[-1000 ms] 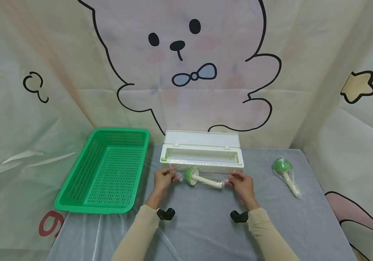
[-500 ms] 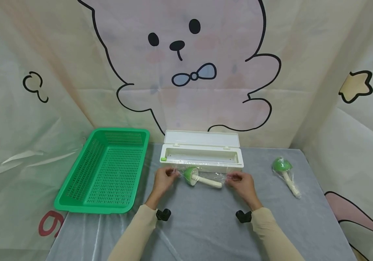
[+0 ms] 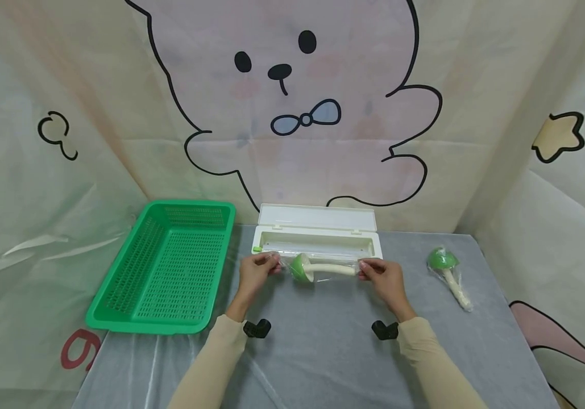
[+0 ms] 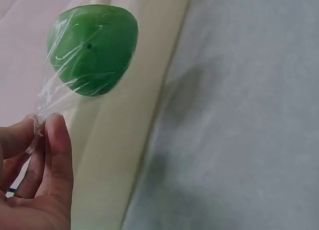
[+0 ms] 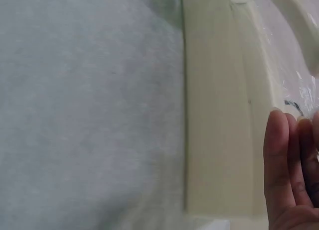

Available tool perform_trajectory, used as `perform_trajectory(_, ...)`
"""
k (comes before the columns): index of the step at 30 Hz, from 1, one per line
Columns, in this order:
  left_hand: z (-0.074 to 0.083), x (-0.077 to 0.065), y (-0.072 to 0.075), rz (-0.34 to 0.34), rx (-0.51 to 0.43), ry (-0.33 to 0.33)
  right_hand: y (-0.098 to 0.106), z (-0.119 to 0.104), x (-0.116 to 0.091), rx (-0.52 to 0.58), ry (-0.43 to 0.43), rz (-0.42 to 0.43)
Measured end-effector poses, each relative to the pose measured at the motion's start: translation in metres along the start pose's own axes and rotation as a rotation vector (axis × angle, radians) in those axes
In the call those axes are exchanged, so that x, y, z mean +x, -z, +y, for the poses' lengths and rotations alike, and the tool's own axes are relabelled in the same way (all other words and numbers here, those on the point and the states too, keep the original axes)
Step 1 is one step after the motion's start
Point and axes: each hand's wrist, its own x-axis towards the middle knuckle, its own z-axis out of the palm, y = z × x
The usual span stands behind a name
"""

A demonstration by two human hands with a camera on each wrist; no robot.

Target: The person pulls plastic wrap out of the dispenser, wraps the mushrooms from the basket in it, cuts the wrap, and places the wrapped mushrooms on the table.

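Observation:
A toy mushroom with a green cap (image 3: 299,267) and a pale stem hangs level in clear cling film, just in front of the white box (image 3: 318,233). My left hand (image 3: 257,275) pinches the film's gathered end beside the cap; in the left wrist view the film (image 4: 42,110) is bunched between thumb and fingertips. At the stem's end, my right hand (image 3: 383,283) pinches the other end of the film. The right wrist view shows my fingers (image 5: 276,155) at its edge, with part of the stem (image 5: 294,21) above; the thumb's grip is mostly cut off.
The white box stands with its lid raised and a small green piece (image 3: 257,249) at its left end. A green plastic basket (image 3: 161,328) is on the left. Another film-wrapped green-capped mushroom (image 3: 449,275) lies on the grey tablecloth (image 3: 323,363) at right.
Both hands have risen slightly, lifting the mushroom toward the box. Its stem, slanting down to the right before, is now nearly level, and the film is drawn closer around it.

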Motion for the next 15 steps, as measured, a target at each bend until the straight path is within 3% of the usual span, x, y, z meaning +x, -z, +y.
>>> perform_trajectory(10, 0.022, 0.008, -0.010, -0.003, -0.107, 0.020, 0.007, -0.022, 0.018, -0.017, 0.066, 0.017)
perform_trajectory(15, 0.033, 0.011, -0.012, -0.022, -0.113, 0.030, 0.010, -0.031, 0.023, -0.001, 0.048, 0.024)
